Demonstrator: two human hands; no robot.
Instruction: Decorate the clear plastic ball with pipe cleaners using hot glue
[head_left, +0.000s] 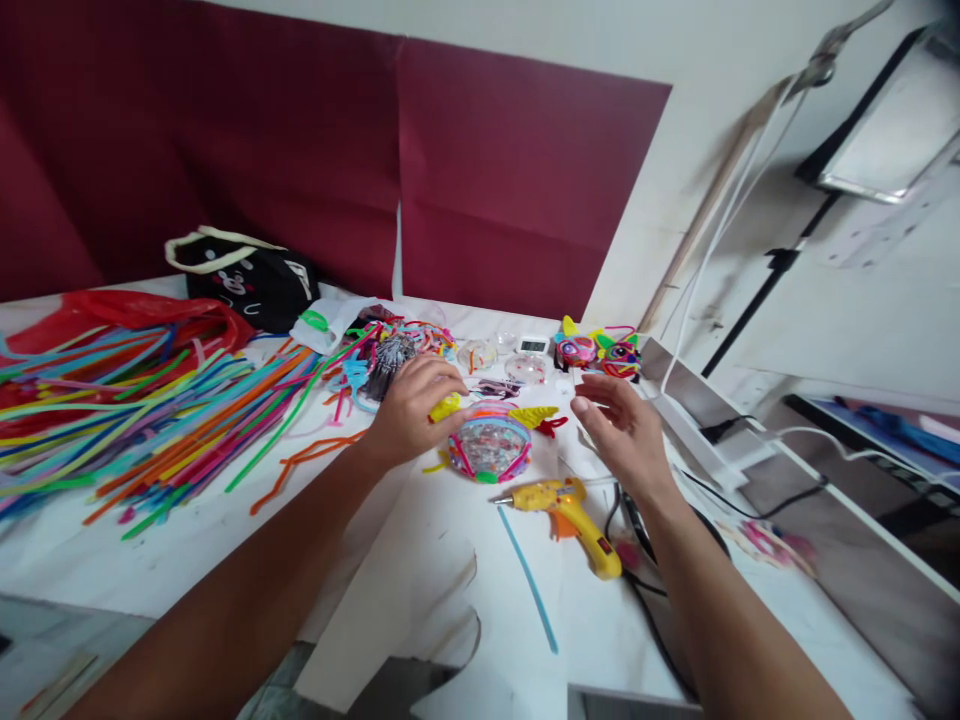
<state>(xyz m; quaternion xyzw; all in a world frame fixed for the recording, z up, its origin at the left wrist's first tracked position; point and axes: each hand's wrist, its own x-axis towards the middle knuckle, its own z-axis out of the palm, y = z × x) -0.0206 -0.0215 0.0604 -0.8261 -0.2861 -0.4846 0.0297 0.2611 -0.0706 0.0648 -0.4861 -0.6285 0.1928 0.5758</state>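
Note:
A rounded pipe-cleaner craft (491, 450) with a clear, glittery front sits on the white table, edged in pink, blue and purple. A yellow ear-shaped piece (534, 415) sticks out at its right, beside a red loop of pipe cleaner (553, 427). My left hand (421, 402) is closed on another yellow piece (445, 407) at the craft's upper left. To the right, my right hand (626, 425) hovers apart from the craft, thumb and fingers separated. A yellow glue gun (566, 505) lies in front, its nozzle pointing left, near a blue pipe cleaner (529, 580).
Many coloured pipe cleaners (187, 420) spread across the left, by a red plastic bag (150, 315) and a black bag (244, 280). Two finished-looking crafts (596, 350) stand behind, near a small digital display (533, 345). Cables and a power strip (705, 440) lie at right.

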